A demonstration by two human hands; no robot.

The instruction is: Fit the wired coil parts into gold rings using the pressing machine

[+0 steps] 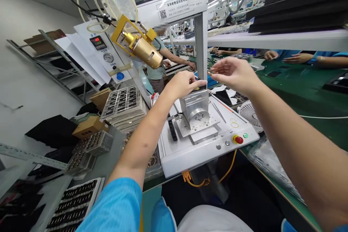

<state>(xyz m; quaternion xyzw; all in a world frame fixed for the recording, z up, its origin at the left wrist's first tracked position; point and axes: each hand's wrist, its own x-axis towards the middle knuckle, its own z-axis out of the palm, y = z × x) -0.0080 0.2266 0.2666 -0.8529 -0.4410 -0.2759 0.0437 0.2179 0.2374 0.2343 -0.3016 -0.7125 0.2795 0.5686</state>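
Observation:
My left hand [182,86] is closed at the top of a silver metal fixture [195,105], its fingers around a small black part [201,87] that they mostly cover. Slightly higher and to the right, my right hand [233,73] pinches a small copper-coloured piece [211,73] between thumb and fingertips. The fixture stands on the white bed of a benchtop machine [174,163]. Above and to the left of my hands hangs the machine's gold cylindrical head [148,52].
Tweezers [219,112] lie right of the fixture, a black strip [172,129] left of it. A red stop button [238,140] sits on the front panel. Stacked trays [123,103] stand at left, a white fan [248,114] at right. Co-workers' hands [299,58] show across the bench.

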